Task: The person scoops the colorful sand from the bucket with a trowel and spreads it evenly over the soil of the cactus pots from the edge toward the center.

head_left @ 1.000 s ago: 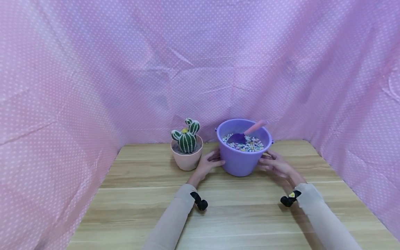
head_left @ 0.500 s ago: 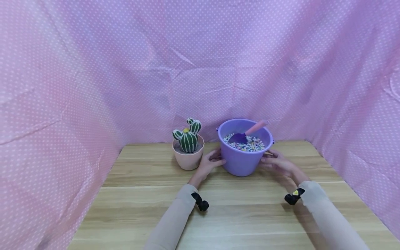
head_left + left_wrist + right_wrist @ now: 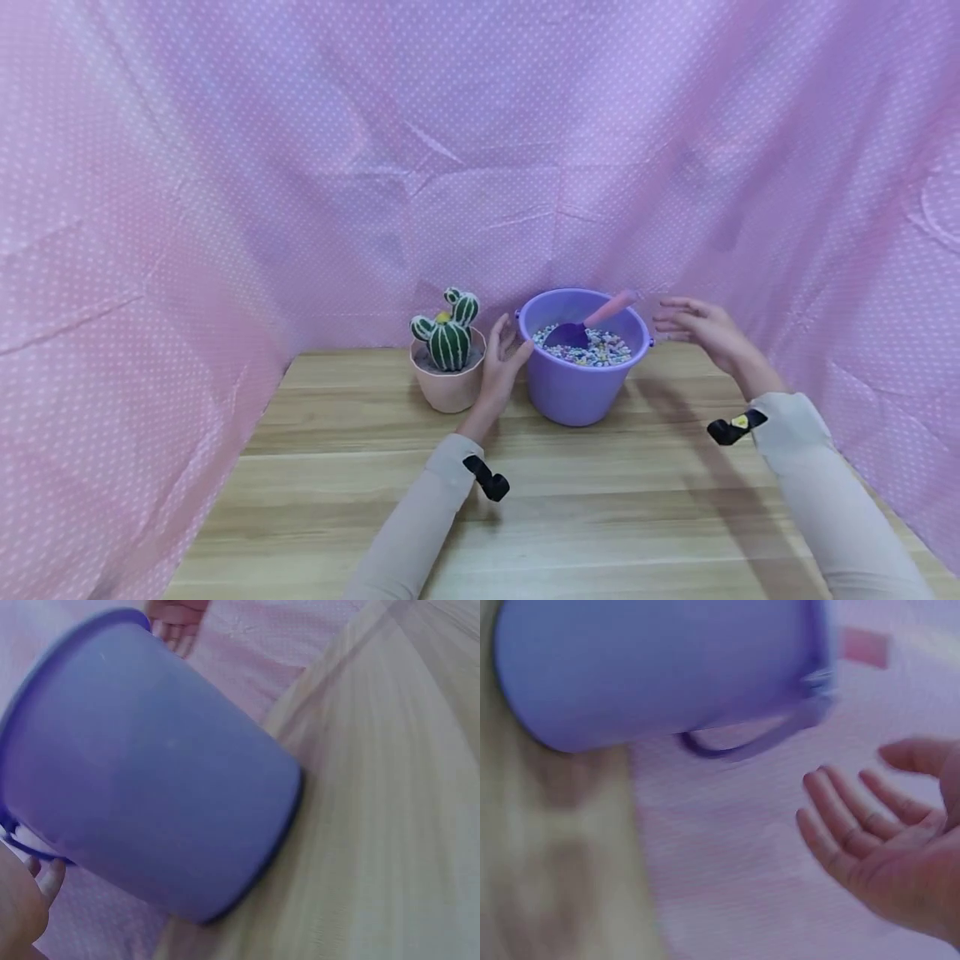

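Note:
A purple bucket (image 3: 576, 398) stands upright on the wooden table, holding small multicoloured beads (image 3: 603, 350). A small shovel with a pink handle (image 3: 611, 308) and a purple blade leans in it, the blade resting on the beads. My left hand (image 3: 501, 368) is raised at the bucket's left rim, fingers loosely extended; whether the thumb touches the rim I cannot tell. Apart from the bucket, my right hand (image 3: 705, 333) hovers to its right at rim height, holding nothing. The bucket's handle (image 3: 757, 746) hangs down behind, seen in the right wrist view.
Close to the left hand stands a cactus (image 3: 450, 343) in a pale pink pot (image 3: 448, 392). Pink dotted cloth (image 3: 480, 192) hangs behind the table (image 3: 570, 500) and at both sides. Each wrist carries a black camera strap (image 3: 487, 479).
Both hands have left the bucket's lower sides and risen. The right hand moved up and right, away from the bucket; the left rose beside the rim. The bucket stays in place.

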The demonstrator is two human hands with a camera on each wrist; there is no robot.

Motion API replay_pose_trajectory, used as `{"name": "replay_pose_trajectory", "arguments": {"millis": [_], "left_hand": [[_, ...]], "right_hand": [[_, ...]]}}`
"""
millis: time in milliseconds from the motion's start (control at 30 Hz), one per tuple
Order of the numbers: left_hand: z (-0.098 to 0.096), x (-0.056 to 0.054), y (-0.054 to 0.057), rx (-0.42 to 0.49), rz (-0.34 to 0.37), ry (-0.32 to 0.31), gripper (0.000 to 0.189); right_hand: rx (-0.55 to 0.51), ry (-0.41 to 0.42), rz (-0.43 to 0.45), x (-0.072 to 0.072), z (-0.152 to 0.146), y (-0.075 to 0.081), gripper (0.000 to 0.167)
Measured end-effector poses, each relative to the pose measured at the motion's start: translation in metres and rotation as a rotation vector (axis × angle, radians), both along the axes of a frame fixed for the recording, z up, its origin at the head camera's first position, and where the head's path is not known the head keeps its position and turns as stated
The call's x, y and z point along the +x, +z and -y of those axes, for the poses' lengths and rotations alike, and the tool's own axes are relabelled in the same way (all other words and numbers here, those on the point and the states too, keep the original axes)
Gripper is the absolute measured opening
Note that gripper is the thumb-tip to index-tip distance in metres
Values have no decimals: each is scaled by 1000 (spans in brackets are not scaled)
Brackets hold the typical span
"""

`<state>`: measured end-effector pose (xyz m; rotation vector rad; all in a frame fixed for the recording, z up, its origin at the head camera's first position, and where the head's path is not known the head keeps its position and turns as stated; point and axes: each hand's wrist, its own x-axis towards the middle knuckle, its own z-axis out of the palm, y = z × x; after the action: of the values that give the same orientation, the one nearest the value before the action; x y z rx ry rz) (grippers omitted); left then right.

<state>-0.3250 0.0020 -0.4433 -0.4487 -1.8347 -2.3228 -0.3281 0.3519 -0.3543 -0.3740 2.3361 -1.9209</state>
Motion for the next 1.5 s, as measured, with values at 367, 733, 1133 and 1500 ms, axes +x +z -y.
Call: {"name": "replay_pose_trajectory", "arguments": {"millis": [367, 733, 1133, 1500], "left_hand": [[7, -17, 16, -486, -145, 50, 94], [11, -26, 20, -665, -185, -69, 99], [12, -30, 30, -689, -155, -60, 97], [11, -30, 27, -675, -166, -48, 97]], "right_hand": [[418, 65, -224, -14, 50, 42, 54], [331, 108, -298, -32, 57, 24, 38], [286, -141, -355, -47, 79, 13, 35], [319, -279, -358, -46, 82, 4, 32]]}}
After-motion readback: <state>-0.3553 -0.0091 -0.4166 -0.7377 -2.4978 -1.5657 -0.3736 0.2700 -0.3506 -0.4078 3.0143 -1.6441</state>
